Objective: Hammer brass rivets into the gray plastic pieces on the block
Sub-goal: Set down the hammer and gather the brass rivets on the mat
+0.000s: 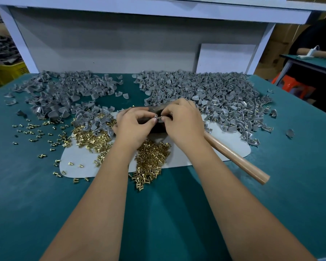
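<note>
Both hands meet over the dark block [158, 127] in the middle of the worktop [45, 194]. The left hand [134, 127] and right hand [183, 123] pinch a small gray plastic piece [157, 117] with a brass rivet between their fingertips. The piece looks light, stiff and tiny, so hold its edges; the hammer [235, 157] lies near on the right.

1 head view – looks forward and down, close over the table [45, 194]
</note>
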Motion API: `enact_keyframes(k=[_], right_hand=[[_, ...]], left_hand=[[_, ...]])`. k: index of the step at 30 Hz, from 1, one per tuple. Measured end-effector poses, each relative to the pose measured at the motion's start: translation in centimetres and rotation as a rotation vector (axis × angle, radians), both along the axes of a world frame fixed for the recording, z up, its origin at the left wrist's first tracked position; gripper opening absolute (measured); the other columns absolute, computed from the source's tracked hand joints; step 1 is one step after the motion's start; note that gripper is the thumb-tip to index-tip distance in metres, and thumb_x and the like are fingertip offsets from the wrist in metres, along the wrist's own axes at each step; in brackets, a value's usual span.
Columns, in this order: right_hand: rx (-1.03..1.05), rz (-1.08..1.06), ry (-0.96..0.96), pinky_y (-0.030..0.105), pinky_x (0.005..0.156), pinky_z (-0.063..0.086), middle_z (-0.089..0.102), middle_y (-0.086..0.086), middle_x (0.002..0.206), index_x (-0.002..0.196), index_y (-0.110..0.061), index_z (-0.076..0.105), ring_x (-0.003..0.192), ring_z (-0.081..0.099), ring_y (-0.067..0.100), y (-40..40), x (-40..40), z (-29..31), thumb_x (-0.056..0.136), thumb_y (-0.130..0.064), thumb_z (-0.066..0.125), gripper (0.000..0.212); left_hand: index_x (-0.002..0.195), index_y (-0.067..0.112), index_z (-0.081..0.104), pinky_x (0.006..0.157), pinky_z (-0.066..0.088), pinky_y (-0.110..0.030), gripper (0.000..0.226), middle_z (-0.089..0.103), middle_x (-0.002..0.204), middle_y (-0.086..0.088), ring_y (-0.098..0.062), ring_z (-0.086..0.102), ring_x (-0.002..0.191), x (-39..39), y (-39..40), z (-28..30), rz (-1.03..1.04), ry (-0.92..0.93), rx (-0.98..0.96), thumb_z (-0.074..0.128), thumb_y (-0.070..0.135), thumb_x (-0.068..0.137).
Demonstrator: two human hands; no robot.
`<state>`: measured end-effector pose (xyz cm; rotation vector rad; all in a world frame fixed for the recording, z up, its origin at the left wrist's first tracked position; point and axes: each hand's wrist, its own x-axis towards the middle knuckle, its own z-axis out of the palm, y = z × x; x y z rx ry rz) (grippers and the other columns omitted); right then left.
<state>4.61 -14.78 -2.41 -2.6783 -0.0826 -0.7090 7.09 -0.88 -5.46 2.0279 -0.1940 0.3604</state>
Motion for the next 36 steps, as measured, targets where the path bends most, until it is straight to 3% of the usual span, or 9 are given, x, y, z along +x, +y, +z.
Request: enact_keyframes(k=[11, 16, 25, 30, 36], right_hand=[[0.018, -0.106, -0.010, 0.034, 0.088, 0.033, 0.063, -0.004, 0.101, 0.090, -0.028, 0.072, 0.102, 0.045, 0.022, 1.1, 0.6, 0.3, 0.090, -0.029, 0.062, 0.010], [0.034, -0.085, -0.005, 0.033, 0.087, 0.030, 0.062, -0.005, 0.103, 0.085, -0.024, 0.068, 0.103, 0.044, 0.022, 1.2, 1.0, 0.3, 0.090, -0.023, 0.062, 0.008], [-0.168, -0.080, -0.027, 0.035, 0.095, 0.029, 0.057, 0.001, 0.113, 0.104, -0.017, 0.062, 0.112, 0.041, 0.024, 1.3, 1.3, -0.5, 0.090, -0.021, 0.058, 0.015], [-0.237, -0.069, -0.074, 0.033, 0.093, 0.028, 0.056, 0.002, 0.113, 0.106, -0.016, 0.060, 0.112, 0.041, 0.023, 1.3, 1.0, -0.6, 0.090, -0.018, 0.057, 0.017], [-0.264, -0.074, -0.109, 0.034, 0.091, 0.029, 0.056, 0.003, 0.112, 0.106, -0.014, 0.059, 0.109, 0.042, 0.025, 1.4, 0.7, -0.9, 0.091, -0.017, 0.057, 0.016]], left_hand=[[0.096, 0.034, 0.076, 0.107, 0.037, -0.049, 0.012, 0.063, 0.109, 0.016, -0.025, 0.046, 0.127, 0.6, -0.2, -0.6, 0.069, -0.007, -0.001, 0.076, 0.032, 0.084], [0.092, 0.042, 0.072, 0.107, 0.036, -0.050, 0.014, 0.062, 0.109, 0.017, -0.025, 0.044, 0.128, 0.6, -0.2, -0.7, 0.050, -0.017, 0.003, 0.075, 0.031, 0.084], [0.090, 0.045, 0.070, 0.108, 0.033, -0.050, 0.013, 0.061, 0.107, 0.018, -0.023, 0.043, 0.128, 0.6, -0.2, -0.6, 0.072, -0.031, 0.025, 0.074, 0.034, 0.084], [0.098, 0.030, 0.077, 0.108, 0.036, -0.047, 0.013, 0.065, 0.115, 0.011, -0.025, 0.046, 0.128, 0.7, -0.1, -0.7, 0.047, -0.028, 0.019, 0.074, 0.031, 0.085], [0.097, 0.035, 0.076, 0.109, 0.033, -0.050, 0.012, 0.065, 0.116, 0.013, -0.023, 0.045, 0.129, 0.4, -0.2, -0.4, 0.075, -0.028, 0.051, 0.073, 0.035, 0.085]])
